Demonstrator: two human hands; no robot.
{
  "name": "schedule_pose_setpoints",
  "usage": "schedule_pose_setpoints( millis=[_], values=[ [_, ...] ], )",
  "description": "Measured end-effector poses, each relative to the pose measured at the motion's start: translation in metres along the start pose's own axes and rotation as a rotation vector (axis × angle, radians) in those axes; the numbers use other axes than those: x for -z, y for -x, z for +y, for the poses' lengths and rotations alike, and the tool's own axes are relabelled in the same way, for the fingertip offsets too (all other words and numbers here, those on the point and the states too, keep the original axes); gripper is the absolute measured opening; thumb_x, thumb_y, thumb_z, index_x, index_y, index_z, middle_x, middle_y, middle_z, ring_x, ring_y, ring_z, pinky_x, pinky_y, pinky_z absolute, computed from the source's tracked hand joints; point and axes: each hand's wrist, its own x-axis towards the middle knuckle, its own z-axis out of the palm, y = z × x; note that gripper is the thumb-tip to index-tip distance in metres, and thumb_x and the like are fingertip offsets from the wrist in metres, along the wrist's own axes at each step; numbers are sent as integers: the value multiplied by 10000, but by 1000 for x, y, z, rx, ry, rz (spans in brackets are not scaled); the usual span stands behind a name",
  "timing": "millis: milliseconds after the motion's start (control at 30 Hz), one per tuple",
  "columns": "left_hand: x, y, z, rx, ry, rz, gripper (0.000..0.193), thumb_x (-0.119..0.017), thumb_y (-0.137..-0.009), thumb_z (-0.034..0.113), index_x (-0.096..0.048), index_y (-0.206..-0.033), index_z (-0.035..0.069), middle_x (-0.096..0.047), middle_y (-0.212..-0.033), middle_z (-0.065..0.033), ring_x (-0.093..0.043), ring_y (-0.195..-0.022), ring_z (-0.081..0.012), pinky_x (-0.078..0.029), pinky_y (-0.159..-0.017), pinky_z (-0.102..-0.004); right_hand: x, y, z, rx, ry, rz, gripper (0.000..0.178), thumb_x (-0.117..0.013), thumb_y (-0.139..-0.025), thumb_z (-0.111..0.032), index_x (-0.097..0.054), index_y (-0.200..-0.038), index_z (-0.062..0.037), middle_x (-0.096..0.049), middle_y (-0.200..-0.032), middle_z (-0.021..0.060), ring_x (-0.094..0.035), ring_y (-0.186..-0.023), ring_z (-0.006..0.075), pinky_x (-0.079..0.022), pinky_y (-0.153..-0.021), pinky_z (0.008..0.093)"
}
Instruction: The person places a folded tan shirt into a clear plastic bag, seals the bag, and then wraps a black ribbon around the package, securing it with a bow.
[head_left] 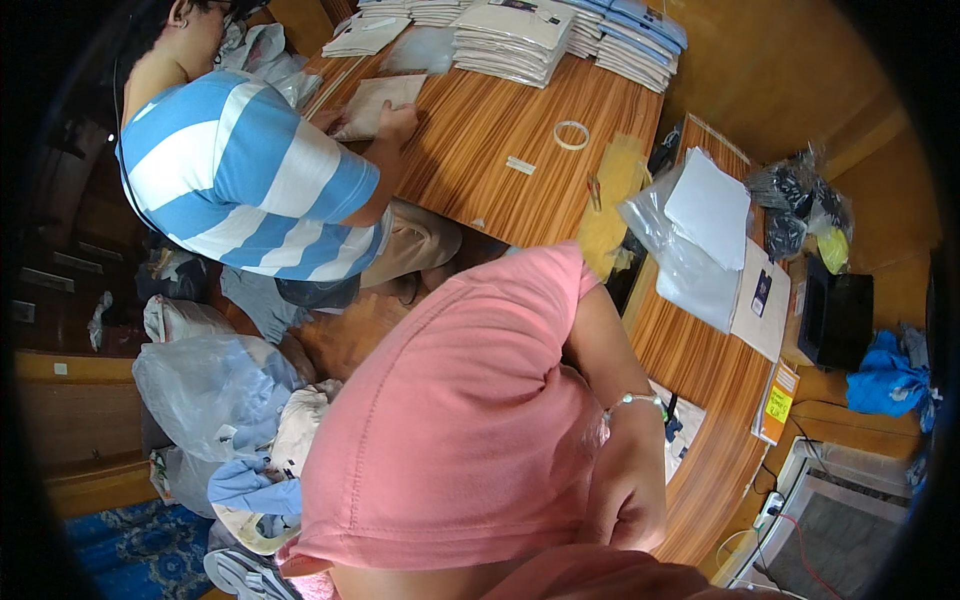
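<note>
My left arm, in a pink sleeve, bends back toward me and fills much of the middle. A beaded bracelet circles its wrist. My left hand is raised close, its fingers curled; whether anything is in them is hidden. My right hand is out of view. Just past the bracelet, a pale piece with a dark blue detail lies on the table, partly covered by the arm. Across the table a co-worker in a striped shirt handles a flat cream packet with both hands.
Stacks of folded garments stand at the table's far end. A tape roll lies on the wood-grain table. White sheets and a clear bag are at right, near a black box. Stuffed plastic bags crowd the left floor.
</note>
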Motion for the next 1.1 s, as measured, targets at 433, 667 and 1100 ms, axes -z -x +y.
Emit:
schedule_pose_setpoints(
  millis=[433,667,1100],
  values=[
    [37,3,7,-19,19,87,334,-569,-882,211,-562,-660,-39,-515,-596,-67,-469,-564,-195,-389,-643,-337,5,0,-6,-22,41,87,245,-574,-868,-307,-492,-972,-100,-471,-787,0,-489,-658,127,-470,-574,254],
    [33,-4,-17,83,157,-251,322,-624,-832,259,-542,-731,-36,-544,-933,-114,-451,-1039,-172,-355,-875,-346,11,33,29,-10,-106,119,209,-580,-868,-299,-500,-921,-113,-454,-705,-22,-473,-579,105,-462,-527,232],
    [85,-21,-33,285,233,-597,362,-574,-859,301,-550,-1091,24,-556,-1093,-123,-520,-1021,-263,-401,-875,-382,-52,59,25,214,-172,271,295,-592,-855,-311,-521,-1040,-92,-605,-780,13,-595,-628,114,-518,-562,253]
  ],
)
